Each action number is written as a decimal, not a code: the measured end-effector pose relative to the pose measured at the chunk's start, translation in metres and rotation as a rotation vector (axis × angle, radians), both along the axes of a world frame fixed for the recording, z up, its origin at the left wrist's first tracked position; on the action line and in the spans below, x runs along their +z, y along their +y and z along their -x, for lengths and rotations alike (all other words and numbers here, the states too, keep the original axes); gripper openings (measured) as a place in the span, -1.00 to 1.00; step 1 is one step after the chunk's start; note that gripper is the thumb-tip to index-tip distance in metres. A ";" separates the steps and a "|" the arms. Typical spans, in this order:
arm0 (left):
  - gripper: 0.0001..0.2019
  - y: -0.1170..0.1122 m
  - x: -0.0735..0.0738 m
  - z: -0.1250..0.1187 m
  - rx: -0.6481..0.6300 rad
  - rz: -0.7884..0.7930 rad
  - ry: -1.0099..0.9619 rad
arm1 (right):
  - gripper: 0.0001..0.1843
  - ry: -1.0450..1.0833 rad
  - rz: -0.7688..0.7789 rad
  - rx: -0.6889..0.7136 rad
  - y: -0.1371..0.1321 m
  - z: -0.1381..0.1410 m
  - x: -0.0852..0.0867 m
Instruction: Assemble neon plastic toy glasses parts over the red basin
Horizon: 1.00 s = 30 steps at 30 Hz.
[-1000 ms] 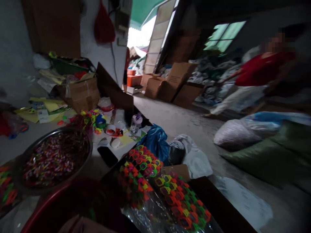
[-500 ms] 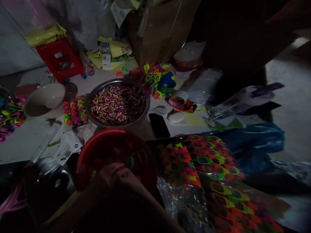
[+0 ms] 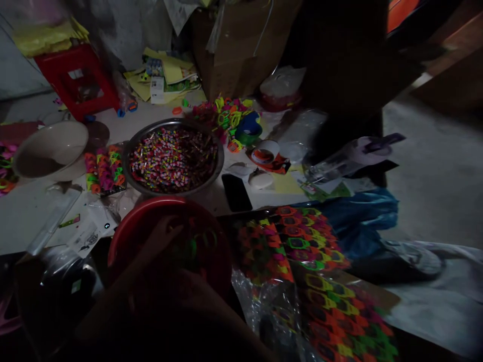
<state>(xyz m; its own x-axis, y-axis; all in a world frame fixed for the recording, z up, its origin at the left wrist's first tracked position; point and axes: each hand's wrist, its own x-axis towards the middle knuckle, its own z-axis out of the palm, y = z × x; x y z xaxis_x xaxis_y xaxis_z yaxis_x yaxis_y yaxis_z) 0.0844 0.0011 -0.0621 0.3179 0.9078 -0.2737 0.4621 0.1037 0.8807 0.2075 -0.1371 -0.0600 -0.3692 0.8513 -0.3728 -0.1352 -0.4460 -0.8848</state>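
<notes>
A red plastic basin (image 3: 113, 246) stands right in front of me, its inside deep in shadow. Within it lie dim colourful pieces, among them a green plastic band (image 3: 193, 247). My left hand (image 3: 163, 235) reaches over the basin's left part, thumb and fingers a little apart, nothing visible between them. Lower and closer to me, my right hand (image 3: 192, 286) is over the basin's near right part; darkness hides its fingers and anything in them. A metal bowl (image 3: 130, 183) full of small, colourful wrapped pieces stands just behind the basin.
To the right lie rows of bright plastic toy watches (image 3: 328, 296), partly under clear plastic. A black phone (image 3: 236, 193), a roll of tape (image 3: 265, 152) and a white bowl (image 3: 53, 146) are on the table (image 3: 22, 216). A red stool (image 3: 77, 83) and cardboard box (image 3: 237, 65) stand behind.
My hands were together over the basin and are now apart, the left farther forward, the right lower. The view has shifted, so the table's things appear farther left.
</notes>
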 end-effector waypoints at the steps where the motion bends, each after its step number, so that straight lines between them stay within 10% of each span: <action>1: -0.62 0.009 -0.011 -0.007 0.001 0.002 -0.019 | -0.78 -0.004 0.011 0.009 -0.002 0.000 0.002; 5: -0.71 0.022 -0.028 -0.033 -0.063 0.030 -0.099 | -0.79 -0.013 0.041 -0.013 -0.003 0.002 0.010; 13: -0.83 0.004 -0.013 -0.052 0.043 0.018 -0.221 | -0.79 -0.026 0.037 -0.072 0.004 0.004 0.016; 23: -0.70 0.001 0.040 -0.014 0.669 0.339 -0.730 | -0.74 -0.349 -0.191 -0.275 0.037 -0.039 0.023; 30: -0.62 -0.025 0.061 -0.017 0.668 0.314 -0.855 | -0.73 -0.582 -0.430 -0.386 0.061 -0.037 0.051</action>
